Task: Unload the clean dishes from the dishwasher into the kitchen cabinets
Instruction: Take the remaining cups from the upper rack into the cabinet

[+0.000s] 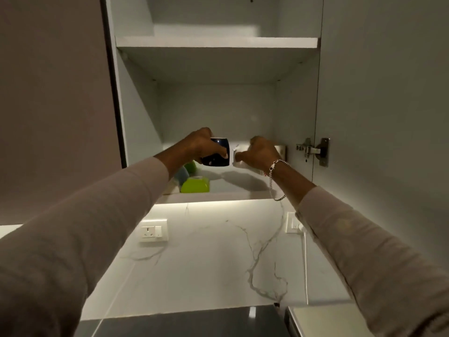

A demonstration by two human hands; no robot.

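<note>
Inside the open wall cabinet, both arms reach to the lower shelf, a smooth, matte white board. The left hand grasps a dark blue mug from the side, fingers wrapped across its front. The mug is glossy and rounded, with small highlights on its glaze, and it hangs upright over the shelf's middle with its shadow below it. Just beside it, the right hand is curled round a pale object, white or clear. Only slivers of it show past the fingers, so its shape cannot be told. A silver chain bracelet dangles from that wrist, and both sleeves are soft beige knit.

At the shelf's left stand a lime green plastic cup, a blue cup and another green cup, all partly covered by the left forearm. A brushed metal item peeks out behind the right hand, mostly hidden. The upper shelf crosses above. A steel hinge joins the cabinet wall to the open door on the right.

Below, a white marble backsplash with grey veins carries a wall socket and a second plate, half covered by the right sleeve, with a white cable dropping from it. A dark glossy surface is cut off by the bottom edge.
</note>
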